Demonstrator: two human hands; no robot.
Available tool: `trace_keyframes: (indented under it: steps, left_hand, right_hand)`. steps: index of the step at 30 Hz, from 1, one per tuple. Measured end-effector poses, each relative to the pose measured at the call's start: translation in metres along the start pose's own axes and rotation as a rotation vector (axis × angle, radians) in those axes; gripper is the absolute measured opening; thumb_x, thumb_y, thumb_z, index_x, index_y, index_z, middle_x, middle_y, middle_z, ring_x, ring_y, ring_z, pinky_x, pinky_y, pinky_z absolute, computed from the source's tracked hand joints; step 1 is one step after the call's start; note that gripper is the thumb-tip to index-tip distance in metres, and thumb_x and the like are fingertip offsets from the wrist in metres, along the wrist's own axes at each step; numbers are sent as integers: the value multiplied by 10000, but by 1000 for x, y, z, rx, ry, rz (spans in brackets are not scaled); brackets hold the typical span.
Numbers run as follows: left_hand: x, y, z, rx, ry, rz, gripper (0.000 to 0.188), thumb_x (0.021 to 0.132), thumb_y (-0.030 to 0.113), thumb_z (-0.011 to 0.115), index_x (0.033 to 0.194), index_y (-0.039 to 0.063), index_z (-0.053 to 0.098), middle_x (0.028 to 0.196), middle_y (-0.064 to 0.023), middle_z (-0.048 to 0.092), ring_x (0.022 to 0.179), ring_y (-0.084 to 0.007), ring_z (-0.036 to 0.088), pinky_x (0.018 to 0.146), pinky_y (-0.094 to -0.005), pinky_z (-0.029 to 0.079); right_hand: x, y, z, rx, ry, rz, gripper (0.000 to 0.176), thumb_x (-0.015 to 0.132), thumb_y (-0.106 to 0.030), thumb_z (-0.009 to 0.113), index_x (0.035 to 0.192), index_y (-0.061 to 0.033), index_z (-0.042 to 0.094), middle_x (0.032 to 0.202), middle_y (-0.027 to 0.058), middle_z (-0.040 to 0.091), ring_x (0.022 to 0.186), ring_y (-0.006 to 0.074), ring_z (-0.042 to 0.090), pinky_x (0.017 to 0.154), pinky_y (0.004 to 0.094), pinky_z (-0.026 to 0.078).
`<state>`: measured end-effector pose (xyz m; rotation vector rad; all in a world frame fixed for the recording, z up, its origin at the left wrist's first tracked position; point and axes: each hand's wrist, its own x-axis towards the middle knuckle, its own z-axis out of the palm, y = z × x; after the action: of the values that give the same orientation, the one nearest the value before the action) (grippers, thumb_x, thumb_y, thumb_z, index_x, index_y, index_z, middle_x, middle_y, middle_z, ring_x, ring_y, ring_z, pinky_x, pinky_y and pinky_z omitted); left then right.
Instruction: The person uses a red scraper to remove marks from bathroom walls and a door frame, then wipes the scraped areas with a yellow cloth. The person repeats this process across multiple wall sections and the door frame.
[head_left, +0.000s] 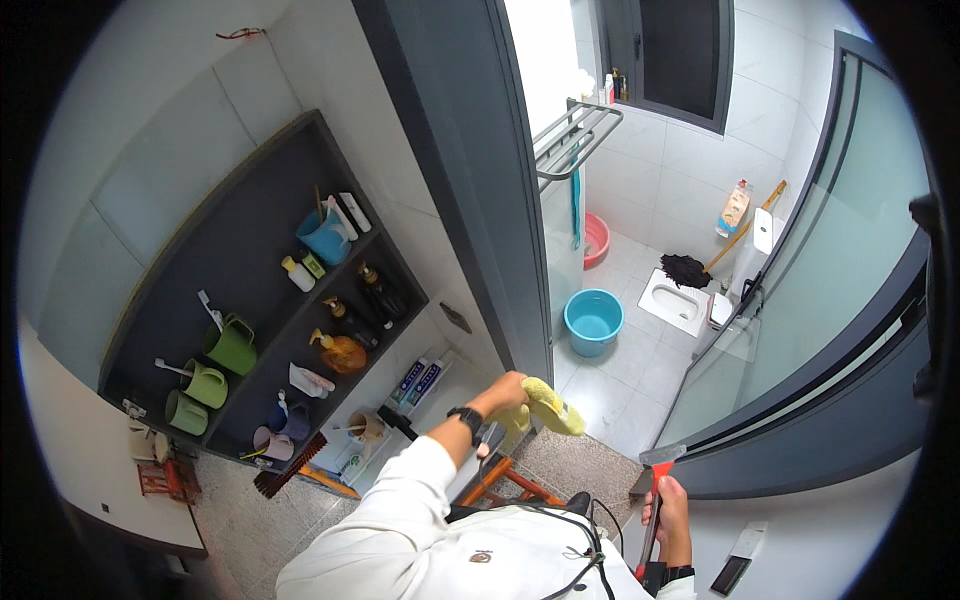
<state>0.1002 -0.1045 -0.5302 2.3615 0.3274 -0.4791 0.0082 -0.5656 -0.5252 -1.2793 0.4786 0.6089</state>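
My left hand (508, 391) is closed on a yellow-green cloth (553, 406) that hangs from it, above the doorway's stone threshold. My right hand (670, 514) grips the dark handle of a scraper with a red neck; its wide, translucent head (663, 454) points up beside the lower edge of the glass door (832, 247). Past the doorway, a blue bucket (593, 322) stands on the tiled floor, in front of a pink basin (596, 240). A black mop (684, 271) leans by the squat toilet (673, 301).
At left, a dark wall shelf (289, 300) holds cups, toothbrushes and pump bottles above a white washbasin (442, 401). A wooden stool (510, 480) is close to my body. A metal towel rack (577, 142) juts out inside the doorway. Dark cables hang across my front.
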Motion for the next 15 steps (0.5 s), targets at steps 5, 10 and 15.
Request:
trace_keyframes:
  steps: [5,10,15]
  left_hand:
    - [-60,-1,-10,-736,136,58,285,856,33,726,1138,1,715,1029,-45,750,935,-138,688,856,-318,551]
    - [-115,51,-75,-754,391,237,315,877,82,747,1177,6,687,1074,-84,756,987,-183,716,879,-345,558]
    - [-139,122,-173,-570,991,588,400,846,125,811,1185,22,626,1082,-168,711,1048,-323,699,889,-407,537]
  right_hand:
    - [3,15,-4,47,14,16,255,1062,-387,528,1017,-136,539,682,39,573,441,165,532,367,323,444]
    - [20,4,22,-27,-78,-58,243,1062,-368,544,1049,-125,540,695,39,572,441,161,532,372,319,449]
    - [23,-4,47,-88,-96,-81,265,1056,-386,535,1037,-122,522,677,43,556,417,166,511,349,336,436]
